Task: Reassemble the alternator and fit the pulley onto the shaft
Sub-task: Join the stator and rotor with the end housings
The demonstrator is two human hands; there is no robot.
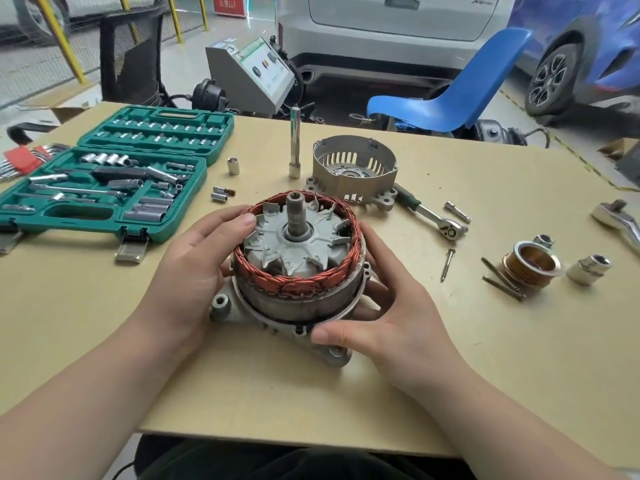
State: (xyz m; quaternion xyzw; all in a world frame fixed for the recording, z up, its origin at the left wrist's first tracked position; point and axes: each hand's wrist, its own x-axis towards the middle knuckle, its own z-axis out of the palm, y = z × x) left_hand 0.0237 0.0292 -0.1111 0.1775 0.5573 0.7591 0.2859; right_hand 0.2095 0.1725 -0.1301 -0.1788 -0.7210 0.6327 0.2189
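The stator (298, 271) sits on the rear housing (277, 320) at the table's (485, 358) centre, rotor (294, 249) inside, shaft (296, 216) pointing up bare. My left hand (194, 271) cups the windings at nine o'clock, thumb on the copper; my right hand (384, 323) wraps the housing at four o'clock. So I judge it about half built: the front cover (353, 168) waits at twelve o'clock, the pulley (531, 266), its nut (588, 270) and the long bolts (502, 278) lie at three o'clock, the ratchet (433, 216) at two.
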